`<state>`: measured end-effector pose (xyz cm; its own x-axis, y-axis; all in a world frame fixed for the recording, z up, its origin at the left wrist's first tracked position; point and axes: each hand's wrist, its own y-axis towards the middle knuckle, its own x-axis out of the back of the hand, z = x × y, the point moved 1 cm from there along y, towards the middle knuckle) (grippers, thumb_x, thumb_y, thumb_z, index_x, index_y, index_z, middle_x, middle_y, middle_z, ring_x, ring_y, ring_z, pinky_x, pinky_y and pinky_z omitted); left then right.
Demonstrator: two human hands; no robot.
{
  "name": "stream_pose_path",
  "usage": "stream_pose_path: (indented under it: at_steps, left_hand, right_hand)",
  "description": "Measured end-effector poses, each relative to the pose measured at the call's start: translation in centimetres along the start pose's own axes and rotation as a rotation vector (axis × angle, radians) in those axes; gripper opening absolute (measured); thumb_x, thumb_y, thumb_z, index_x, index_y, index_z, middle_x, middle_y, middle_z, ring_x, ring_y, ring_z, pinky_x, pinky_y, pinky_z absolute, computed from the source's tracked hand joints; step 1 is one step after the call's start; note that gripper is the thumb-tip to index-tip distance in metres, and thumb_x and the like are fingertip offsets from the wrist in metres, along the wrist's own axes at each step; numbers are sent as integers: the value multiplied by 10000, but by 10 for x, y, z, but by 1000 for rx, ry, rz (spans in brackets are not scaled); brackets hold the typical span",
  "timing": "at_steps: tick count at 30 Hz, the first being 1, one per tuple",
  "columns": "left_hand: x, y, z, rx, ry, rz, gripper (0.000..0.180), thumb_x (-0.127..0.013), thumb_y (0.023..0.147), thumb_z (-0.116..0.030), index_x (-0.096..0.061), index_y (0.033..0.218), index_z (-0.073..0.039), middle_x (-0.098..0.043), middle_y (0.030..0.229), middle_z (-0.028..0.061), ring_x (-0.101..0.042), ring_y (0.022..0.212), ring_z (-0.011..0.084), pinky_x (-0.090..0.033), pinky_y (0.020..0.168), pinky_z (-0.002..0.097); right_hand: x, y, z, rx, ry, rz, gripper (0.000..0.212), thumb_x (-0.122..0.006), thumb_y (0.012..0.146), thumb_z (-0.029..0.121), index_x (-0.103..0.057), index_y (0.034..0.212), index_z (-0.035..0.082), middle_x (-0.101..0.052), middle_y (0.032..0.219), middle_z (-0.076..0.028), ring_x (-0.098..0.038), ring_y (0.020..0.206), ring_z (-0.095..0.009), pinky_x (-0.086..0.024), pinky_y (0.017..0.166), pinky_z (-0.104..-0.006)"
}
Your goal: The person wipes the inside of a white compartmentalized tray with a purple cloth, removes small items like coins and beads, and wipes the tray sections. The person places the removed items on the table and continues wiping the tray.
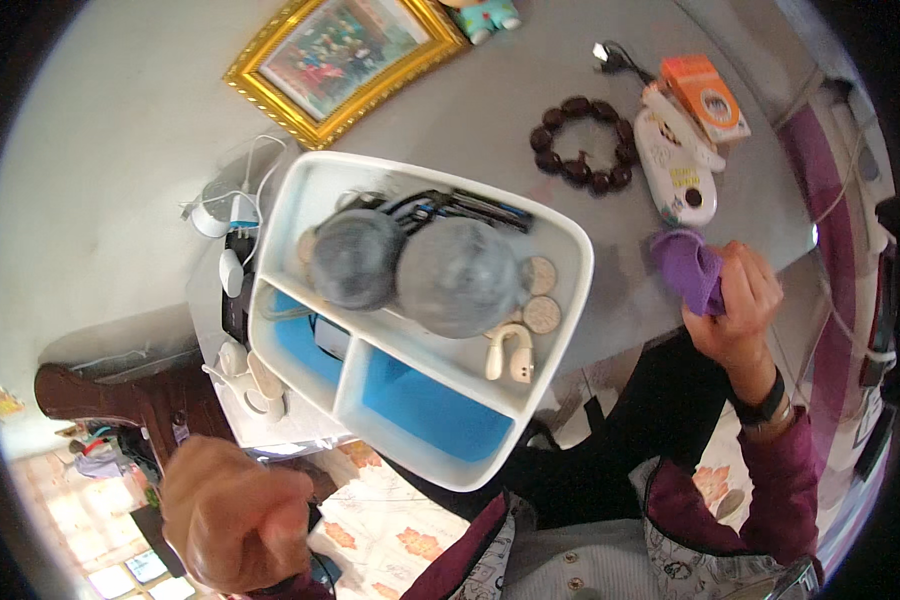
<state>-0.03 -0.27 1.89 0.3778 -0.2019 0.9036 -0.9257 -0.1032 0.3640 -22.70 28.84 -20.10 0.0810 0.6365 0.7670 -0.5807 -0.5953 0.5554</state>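
Observation:
My right hand [740, 300] is closed round a bunched purple cloth [688, 268] by the table's right edge. At the lower left, my left hand [235, 515] is blurred, its fingers curled in; whatever may be inside is hidden. Between them a white divided tray [342, 405] sits at an angle on the grey table. Its large compartment holds two round grey balls [358, 258], dark pens [470, 208], several coins [541, 314] and a cream U-shaped item [510, 352]. Blue lines the two smaller compartments, and a dark-edged object [328, 338] lies in the left one.
A gold picture frame [350, 60] and a small figurine [485, 18] stand at the back. Beyond the cloth lie a dark bead bracelet [582, 145], a white oval device [675, 170], and an orange box [705, 95]. Chargers and cables [235, 215] crowd the left by the wall.

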Motion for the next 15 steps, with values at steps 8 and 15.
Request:
stream_pose_path:
  at_steps: [8,15]
  left_hand:
    - [-70,-61,67,274,-46,-249,469,-492,1032,-249,-479,1384,61,-503,1416,241,-470,1311,358,-334,1124,463]
    - [-138,-59,85,256,-315,-549,532,-289,1088,-427,-484,1392,-36,-295,1571,299,-337,1441,407,-264,1167,490]
  right_hand:
    - [98,39,88,-687,1021,59,676,-729,817,227,-443,1353,-71,-609,1179,-206,-642,979,-293,-496,890,-404]
    - [95,124,195,317,263,381,338,-774,602,160,-646,896,54,-608,791,-27,-614,686,-204,-471,548,-338]
